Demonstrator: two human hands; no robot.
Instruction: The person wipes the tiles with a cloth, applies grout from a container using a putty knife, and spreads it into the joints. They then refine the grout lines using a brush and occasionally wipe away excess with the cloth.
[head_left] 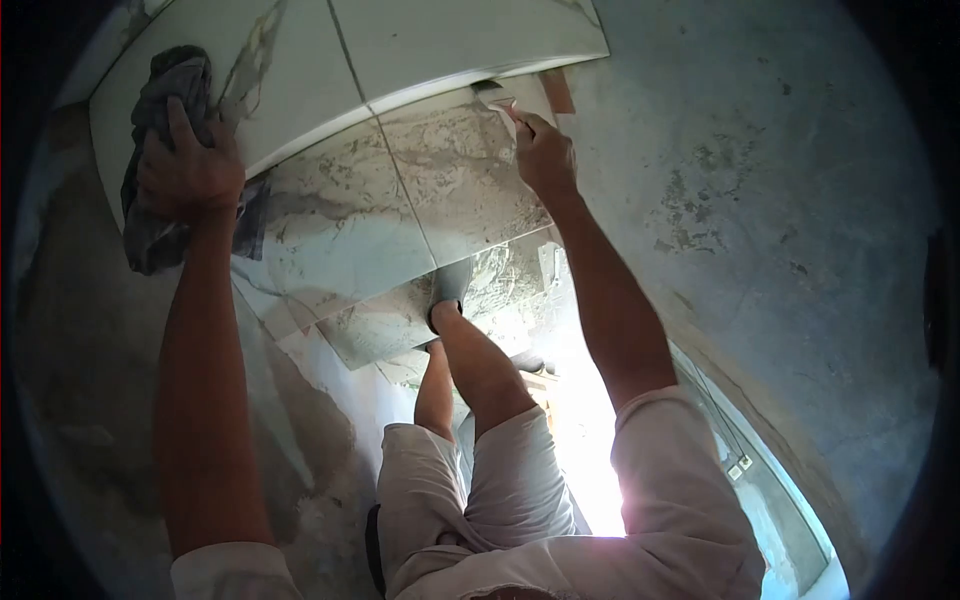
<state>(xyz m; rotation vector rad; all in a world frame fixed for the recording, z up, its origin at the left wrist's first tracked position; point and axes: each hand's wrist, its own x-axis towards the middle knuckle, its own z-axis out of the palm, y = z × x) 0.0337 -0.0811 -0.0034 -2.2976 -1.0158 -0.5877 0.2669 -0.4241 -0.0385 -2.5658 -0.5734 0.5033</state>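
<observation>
My left hand (192, 168) presses a bunched dark grey cloth (178, 80) against the left end of the upper tiled step (300, 60), its fingers bent over the fabric. My right hand (547, 157) is closed around the handle of a putty knife (492, 95). The knife's blade meets the step just under the front edge of the upper tread; its tip is partly hidden there. Below that edge, the lower marble-look tile (350, 190) shows dusty, greyish smears and a dark joint down its middle.
A bare, patchy cement wall (740, 180) rises close on the right. My foot in a dark shoe (452, 283) stands on a lower step. Rough wall (300, 440) lies to the left. Bright light glares from below, and a cable with a white socket (740, 466) hangs at lower right.
</observation>
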